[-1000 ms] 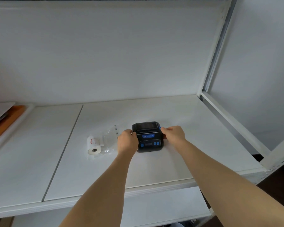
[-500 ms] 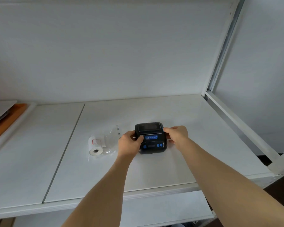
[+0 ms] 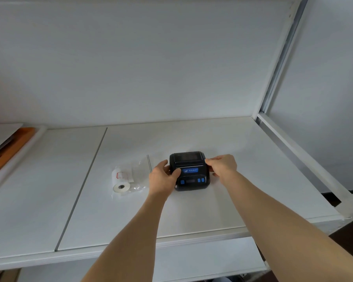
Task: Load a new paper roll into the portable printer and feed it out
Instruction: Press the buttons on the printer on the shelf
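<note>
You hold the printer (image 3: 189,171) at both sides
Your left hand (image 3: 163,178) and right hand (image 3: 222,165) grip it on the surface (image 3: 192,212); the paper roll (image 3: 121,179) lies bagged just left

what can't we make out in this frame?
Head view only:
- Printer sides: covered by left hand and right hand; any latch unseen.
- Printer label text: too small.
- Paper roll red marking: too small, inside clear bag.
- Orange item: cut off by left edge.
</note>
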